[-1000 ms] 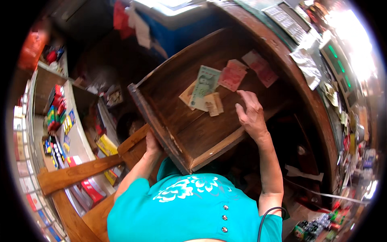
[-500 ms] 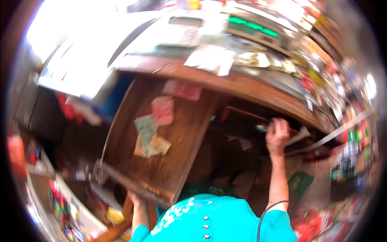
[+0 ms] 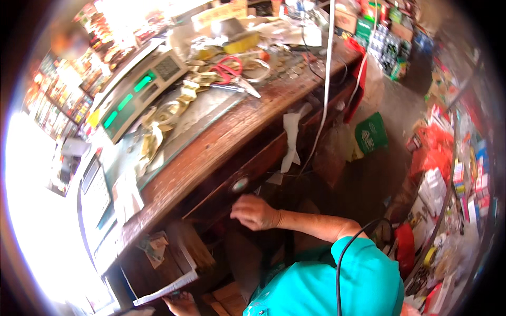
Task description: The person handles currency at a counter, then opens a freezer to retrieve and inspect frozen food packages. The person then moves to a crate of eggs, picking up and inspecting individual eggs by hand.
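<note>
At seven o'clock, wooden drawer (image 3: 166, 288) pulled out, banknotes (image 3: 156, 252) inside; left hand (image 3: 181, 304) by its front edge, grip impossible to tell. Right hand (image 3: 255, 212) at six, half open, fingers loosely bent, apparently empty, near round pale fitting (image 3: 240, 184) below table (image 3: 211, 152) edge.

The wooden drawer (image 3: 194, 247), brown and worn, stands pulled out at the lower left of the view, tilted in the frame, with a pale strip of light along its front edge. The left hand (image 3: 182, 304) is at that front edge, partly hidden. Inside lie a few loose banknotes (image 3: 155, 253), tan and greenish, overlapping (too dim to count). Farther right, a dark wooden panel (image 3: 263, 160) bears a round, shiny fitting (image 3: 240, 184); the right hand (image 3: 255, 211), fingers loosely curled, is near it.
</note>
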Demonstrator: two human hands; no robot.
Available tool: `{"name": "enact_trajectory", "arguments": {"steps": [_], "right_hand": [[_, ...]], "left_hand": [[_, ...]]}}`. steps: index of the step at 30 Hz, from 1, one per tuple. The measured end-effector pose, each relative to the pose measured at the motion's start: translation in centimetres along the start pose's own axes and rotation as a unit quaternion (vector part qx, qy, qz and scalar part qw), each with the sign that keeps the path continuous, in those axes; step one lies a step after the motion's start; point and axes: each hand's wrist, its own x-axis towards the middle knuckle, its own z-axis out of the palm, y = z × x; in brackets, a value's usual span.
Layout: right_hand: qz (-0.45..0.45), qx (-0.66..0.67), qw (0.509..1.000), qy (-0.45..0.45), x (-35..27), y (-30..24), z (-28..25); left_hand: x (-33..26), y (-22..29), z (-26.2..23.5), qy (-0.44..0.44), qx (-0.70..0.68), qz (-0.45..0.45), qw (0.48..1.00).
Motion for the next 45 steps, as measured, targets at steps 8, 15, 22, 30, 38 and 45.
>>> {"name": "enact_trajectory", "arguments": {"steps": [8, 15, 22, 30, 38, 45], "right_hand": [[0.148, 0.157, 0.934, -0.285, -9.6, 1.2, 4.8], [0.184, 0.207, 0.871, -0.405, -8.3, -1.1, 2.4], [0.338, 0.067, 0.892, -0.292, -3.1, -1.8, -9.3], [0.446, -0.053, 0.871, -0.198, -5.6, -4.3, -23.7], [0.577, -0.128, 0.806, -0.045, -11.4, -7.1, -38.7], [0.589, -0.108, 0.801, 0.013, -13.5, -3.9, -48.9]], "left_hand": [[14.7, -1.1, 3.7, -0.042, 0.048, -0.014, 0.998], [18.0, -5.5, 10.1, 0.018, 0.251, -0.167, 0.953], [16.4, -10.6, 15.0, -0.034, 0.521, -0.325, 0.789], [14.3, -20.8, 25.1, -0.322, 0.681, -0.275, 0.598], [9.6, -33.4, 44.0, -0.422, 0.635, -0.335, 0.554], [11.1, -41.8, 49.8, -0.338, 0.660, -0.407, 0.534]]}}
